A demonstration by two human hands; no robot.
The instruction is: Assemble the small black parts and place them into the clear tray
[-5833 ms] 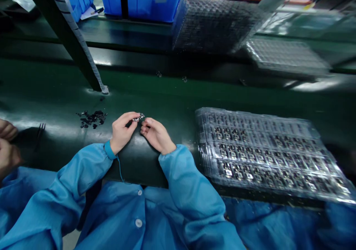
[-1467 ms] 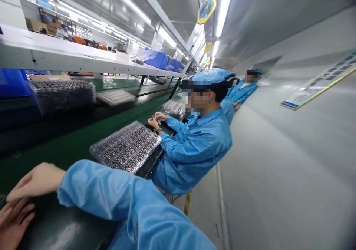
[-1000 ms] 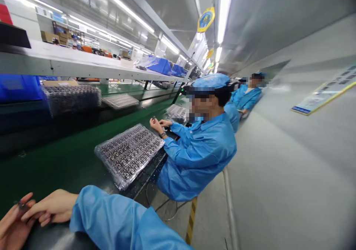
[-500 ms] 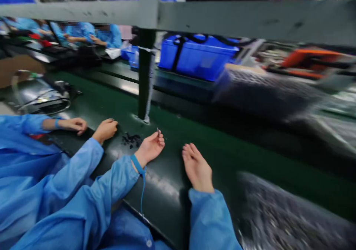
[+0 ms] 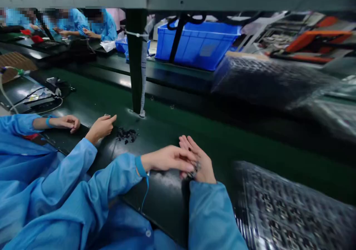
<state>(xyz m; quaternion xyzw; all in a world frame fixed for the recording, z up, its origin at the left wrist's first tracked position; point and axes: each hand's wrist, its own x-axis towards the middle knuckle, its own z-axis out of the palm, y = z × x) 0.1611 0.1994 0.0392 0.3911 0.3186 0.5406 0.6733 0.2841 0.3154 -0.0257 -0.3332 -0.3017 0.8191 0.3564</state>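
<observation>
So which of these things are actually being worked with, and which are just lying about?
In use:
left hand
right hand
small part between their fingers
tray of parts

Lying about:
pile of black bits
blue crate
cables

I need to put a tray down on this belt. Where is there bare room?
Bare green belt lies between the post and the blurred tray, beyond the hands. Crowded: black bits by the co-worker's hand, left hand meeting right hand.
</observation>
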